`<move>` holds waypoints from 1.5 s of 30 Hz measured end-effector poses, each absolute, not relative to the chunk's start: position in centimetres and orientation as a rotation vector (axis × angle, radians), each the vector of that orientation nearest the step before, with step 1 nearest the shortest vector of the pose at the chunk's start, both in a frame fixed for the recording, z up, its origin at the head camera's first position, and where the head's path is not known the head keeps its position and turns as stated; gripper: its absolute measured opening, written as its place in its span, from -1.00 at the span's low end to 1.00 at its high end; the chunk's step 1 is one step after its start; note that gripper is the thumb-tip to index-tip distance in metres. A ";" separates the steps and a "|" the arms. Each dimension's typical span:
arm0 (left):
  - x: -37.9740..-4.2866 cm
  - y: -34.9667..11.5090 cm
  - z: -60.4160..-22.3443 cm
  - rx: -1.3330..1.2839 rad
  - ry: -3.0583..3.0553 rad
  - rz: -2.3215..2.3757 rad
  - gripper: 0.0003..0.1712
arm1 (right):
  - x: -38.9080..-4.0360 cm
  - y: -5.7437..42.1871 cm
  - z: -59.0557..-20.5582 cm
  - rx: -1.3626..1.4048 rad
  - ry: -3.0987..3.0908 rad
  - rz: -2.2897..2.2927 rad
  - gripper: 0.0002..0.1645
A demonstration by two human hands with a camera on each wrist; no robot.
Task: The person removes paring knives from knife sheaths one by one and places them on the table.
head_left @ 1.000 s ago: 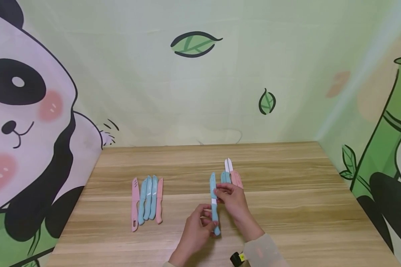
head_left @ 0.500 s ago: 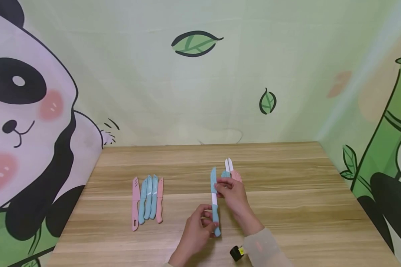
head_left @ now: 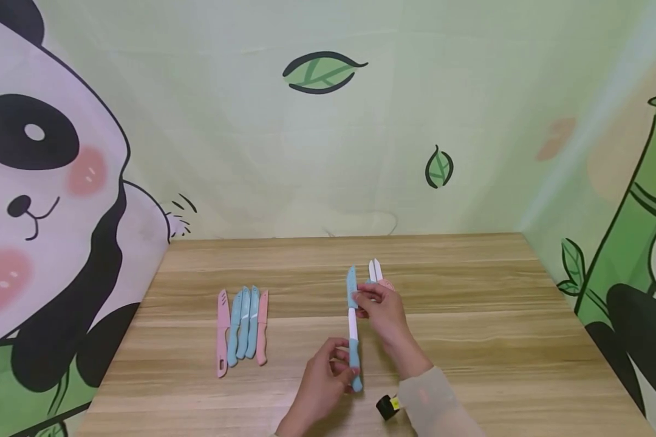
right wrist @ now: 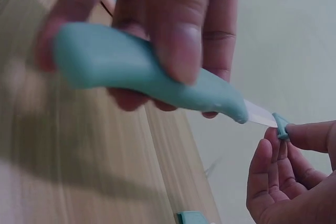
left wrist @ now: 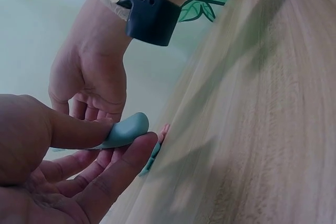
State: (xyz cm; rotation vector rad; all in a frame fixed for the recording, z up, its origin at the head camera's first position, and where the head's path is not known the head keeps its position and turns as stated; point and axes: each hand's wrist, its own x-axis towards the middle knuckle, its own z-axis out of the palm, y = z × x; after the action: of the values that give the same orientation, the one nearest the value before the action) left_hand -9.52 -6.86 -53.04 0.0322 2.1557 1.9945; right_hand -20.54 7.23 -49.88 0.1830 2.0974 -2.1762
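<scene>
Between the two hands is a small knife with a light blue handle and a white blade. My left hand grips the handle from the left, thumb on top in the right wrist view. My right hand pinches a light blue blade sheath between thumb and fingers. The sheath covers the tip end; a stretch of bare blade shows between it and the handle. Behind the right hand lie two white blades with blue and pink parts, mostly hidden by that hand.
Left on the wooden table lies a row of sheathed knives: a wide pink one, several light blue ones and a narrow pink one. A black wrist camera sits by the right sleeve. A printed cloth hangs behind.
The right hand has drawn the sheath away from the handle, toward the far side, so more white blade shows. The left hand stays nearly in place.
</scene>
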 end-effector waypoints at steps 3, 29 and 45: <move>-9.3 -6.7 -53.2 0.046 2.148 1.991 -0.47 | -20.8 7.3 -49.8 0.189 2.085 -2.214 -0.71; -10.3 -7.5 -53.6 0.002 2.195 1.938 -0.48 | -21.1 8.7 -49.9 0.267 2.096 -2.243 -0.70; -17.7 -9.2 -54.0 -0.158 2.618 1.686 -0.61 | -20.0 8.5 -53.6 0.215 2.684 -1.647 -0.72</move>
State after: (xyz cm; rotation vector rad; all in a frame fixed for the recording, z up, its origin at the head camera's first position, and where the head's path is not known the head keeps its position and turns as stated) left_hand -17.65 -9.19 -54.03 -0.1582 2.6183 1.6864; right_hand -20.03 8.45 -53.60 0.2153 2.6838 -1.6467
